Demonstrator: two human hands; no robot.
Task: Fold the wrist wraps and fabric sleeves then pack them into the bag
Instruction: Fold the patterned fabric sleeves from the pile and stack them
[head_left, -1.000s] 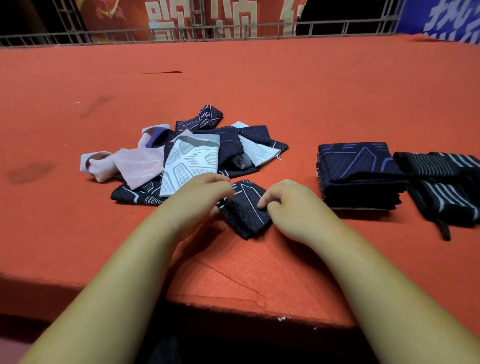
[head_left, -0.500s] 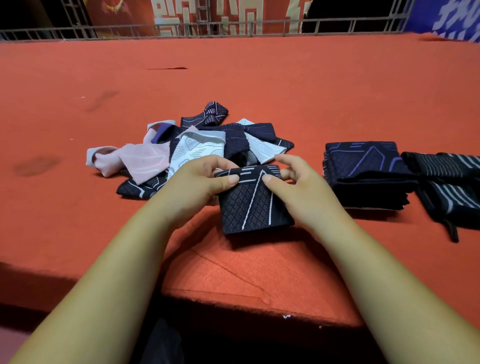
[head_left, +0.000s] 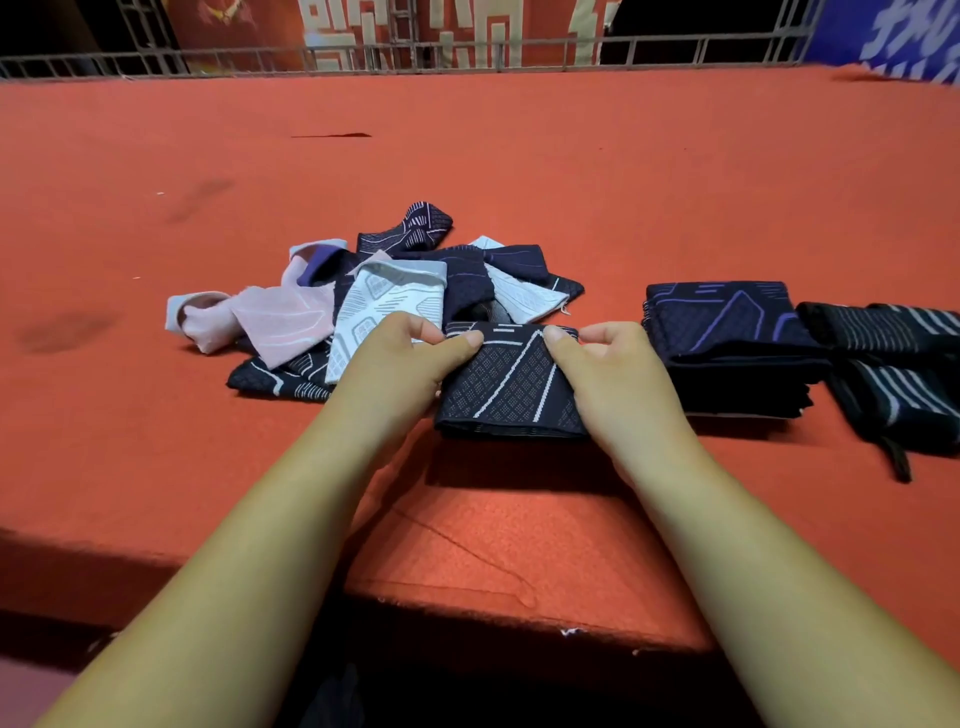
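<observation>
I count one stack (head_left: 727, 332) of folded sleeves, and one more folded sleeve (head_left: 511, 384) just left of it. Farther left are two white sleeves (head_left: 387, 312), pink fabric (head_left: 291, 322) and dark ones (head_left: 280, 379) beyond counting. Right of the stack, two striped wraps (head_left: 883, 332).

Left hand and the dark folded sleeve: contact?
Touching. The head view shows the left hand pinching the dark folded sleeve at its far edge, thumb pressed on top.

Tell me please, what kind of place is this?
Probably a raised stage or platform at an event venue: the surface is wide red carpet, a metal railing lines its far edge, and large printed banners hang behind.
</observation>
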